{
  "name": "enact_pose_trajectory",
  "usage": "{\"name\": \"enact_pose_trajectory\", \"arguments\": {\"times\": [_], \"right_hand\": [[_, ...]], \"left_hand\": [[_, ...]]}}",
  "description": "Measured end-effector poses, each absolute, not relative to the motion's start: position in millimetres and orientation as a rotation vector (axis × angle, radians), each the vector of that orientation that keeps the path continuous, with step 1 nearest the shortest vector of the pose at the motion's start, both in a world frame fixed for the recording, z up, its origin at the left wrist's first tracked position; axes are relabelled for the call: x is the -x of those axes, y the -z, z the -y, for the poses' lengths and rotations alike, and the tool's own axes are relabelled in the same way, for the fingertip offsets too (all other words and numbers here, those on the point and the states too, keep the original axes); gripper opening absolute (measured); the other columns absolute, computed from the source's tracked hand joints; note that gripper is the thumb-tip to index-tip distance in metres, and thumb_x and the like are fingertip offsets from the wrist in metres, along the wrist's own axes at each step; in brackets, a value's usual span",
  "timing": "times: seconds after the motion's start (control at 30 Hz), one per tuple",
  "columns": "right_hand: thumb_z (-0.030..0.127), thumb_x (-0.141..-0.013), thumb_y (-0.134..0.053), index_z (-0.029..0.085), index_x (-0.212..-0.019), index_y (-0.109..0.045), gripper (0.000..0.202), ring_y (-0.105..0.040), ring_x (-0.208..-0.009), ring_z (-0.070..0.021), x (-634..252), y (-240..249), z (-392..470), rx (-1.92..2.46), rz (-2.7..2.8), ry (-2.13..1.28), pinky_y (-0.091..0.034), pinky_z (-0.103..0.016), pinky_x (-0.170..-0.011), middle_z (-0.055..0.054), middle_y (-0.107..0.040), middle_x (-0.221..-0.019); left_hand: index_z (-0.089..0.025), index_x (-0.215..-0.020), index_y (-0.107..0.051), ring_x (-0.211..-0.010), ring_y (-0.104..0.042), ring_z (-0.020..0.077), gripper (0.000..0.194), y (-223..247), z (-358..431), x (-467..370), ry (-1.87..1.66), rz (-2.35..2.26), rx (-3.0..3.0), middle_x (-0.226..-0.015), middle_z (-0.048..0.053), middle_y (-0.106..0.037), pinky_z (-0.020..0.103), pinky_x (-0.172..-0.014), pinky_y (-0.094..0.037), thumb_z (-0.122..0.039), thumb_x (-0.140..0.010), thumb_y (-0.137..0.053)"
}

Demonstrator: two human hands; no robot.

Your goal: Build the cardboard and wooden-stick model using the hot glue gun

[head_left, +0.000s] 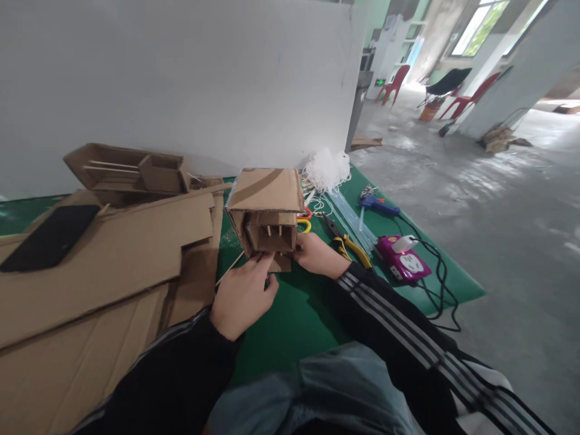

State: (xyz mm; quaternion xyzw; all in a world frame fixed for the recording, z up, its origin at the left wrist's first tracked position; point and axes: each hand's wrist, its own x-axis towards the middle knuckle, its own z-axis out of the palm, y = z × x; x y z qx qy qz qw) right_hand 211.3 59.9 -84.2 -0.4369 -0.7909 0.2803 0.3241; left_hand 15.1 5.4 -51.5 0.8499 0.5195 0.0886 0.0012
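A cardboard box (268, 186) stands on the green tabletop, its open front facing me. Inside sits a smaller cardboard compartment (276, 238) with two thin pale sticks showing in it. My left hand (244, 296) touches the lower front edge with its fingers stretched out and the thumb apart. At the lower right side, my right hand (319, 254) is closed on the box's edge, with its fingertips partly hidden. A thin stick (230, 269) lies beside my left hand. Behind my right hand are scissors (304, 226) with red and yellow handles.
Cardboard sheets (113, 266) are stacked at left, bearing a black phone-like slab (49, 237) and another cardboard structure (129, 169). To the right lie pliers (347, 241), clear glue sticks (347, 214), a blue glue gun (380, 205), a purple power strip (403, 260) and cables. White string (328, 171) is heaped behind.
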Motion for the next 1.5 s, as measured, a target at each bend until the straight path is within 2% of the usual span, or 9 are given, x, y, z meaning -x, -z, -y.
{"name": "enact_pose_trajectory", "arguments": {"times": [0.13, 0.37, 0.77, 1.1, 1.5], "right_hand": [[0.0, -0.077, -0.057, 0.016, -0.09, -0.074, 0.027, -0.07, -0.09, -0.0226, -210.8, 83.7, -59.6, 1.142, 2.073, -0.742, -0.051, -0.028, -0.078, -0.007, -0.077, -0.094], [-0.003, -0.077, -0.055, 0.018, -0.097, -0.075, 0.035, -0.069, -0.097, -0.0223, -211.1, 81.8, -59.6, 1.09, 2.074, -0.757, -0.05, -0.03, -0.088, -0.006, -0.077, -0.1], [-0.003, -0.076, -0.054, 0.018, -0.099, -0.075, 0.037, -0.069, -0.093, -0.0215, -211.1, 80.1, -58.7, 1.116, 2.075, -0.779, -0.051, -0.029, -0.086, -0.005, -0.077, -0.098], [-0.003, -0.076, -0.054, 0.015, -0.094, -0.075, 0.033, -0.069, -0.089, -0.0208, -211.0, 79.2, -58.3, 1.147, 2.086, -0.776, -0.049, -0.027, -0.078, -0.005, -0.077, -0.097], [0.004, -0.079, -0.059, 0.018, -0.097, -0.074, 0.027, -0.069, -0.093, -0.022, -210.0, 80.3, -58.0, 1.172, 2.095, -0.744, -0.05, -0.028, -0.081, -0.006, -0.076, -0.098]], "left_hand": [[-0.022, -0.131, -0.055, -0.087, -0.073, 0.0235, 0.041, 51.1, -5.7, -15.3, -0.269, -1.626, -2.657, -0.11, 0.006, -0.074, 0.034, -0.076, -0.053, -0.021, -0.091, -0.047], [-0.021, -0.131, -0.056, -0.089, -0.073, 0.0249, 0.041, 51.2, -6.1, -16.5, -0.283, -1.611, -2.664, -0.117, 0.007, -0.073, 0.036, -0.074, -0.054, -0.02, -0.09, -0.047], [-0.022, -0.133, -0.054, -0.094, -0.073, 0.0254, 0.043, 48.9, -3.7, -16.2, -0.276, -1.631, -2.662, -0.122, 0.007, -0.071, 0.036, -0.078, -0.056, -0.02, -0.091, -0.047], [-0.023, -0.133, -0.055, -0.087, -0.074, 0.0239, 0.041, 47.9, -2.2, -17.1, -0.256, -1.675, -2.646, -0.118, 0.005, -0.073, 0.036, -0.069, -0.055, -0.026, -0.093, -0.048], [-0.021, -0.132, -0.054, -0.09, -0.074, 0.0239, 0.038, 50.1, -3.3, -15.8, -0.255, -1.628, -2.665, -0.115, 0.007, -0.073, 0.035, -0.075, -0.054, -0.027, -0.095, -0.048]]}}
